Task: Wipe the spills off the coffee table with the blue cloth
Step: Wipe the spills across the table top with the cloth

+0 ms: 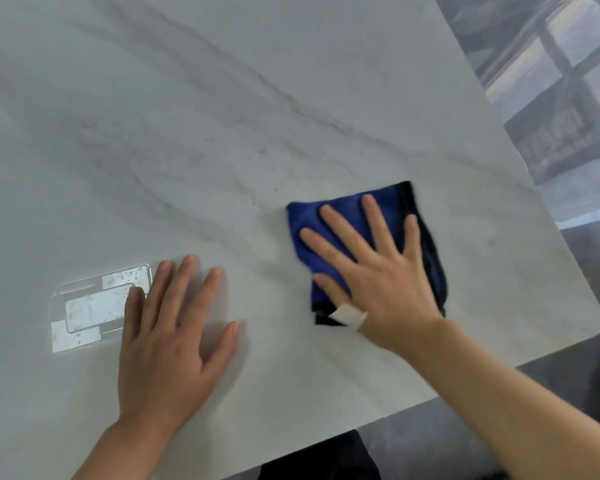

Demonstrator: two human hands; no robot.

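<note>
The right hand [378,271] lies flat with fingers spread wide, pressing the folded blue cloth [329,233] onto the white marble desk [222,133], toward four o'clock of the desk top near its right edge. The left hand [174,341] rests palm down, fingers straight, at seven o'clock, holding nothing, its fingertips beside a bright window reflection [94,306].

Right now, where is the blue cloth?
In the head view, the blue cloth lies flat on the coffee table, right of centre near its right edge, under the right hand.
</note>
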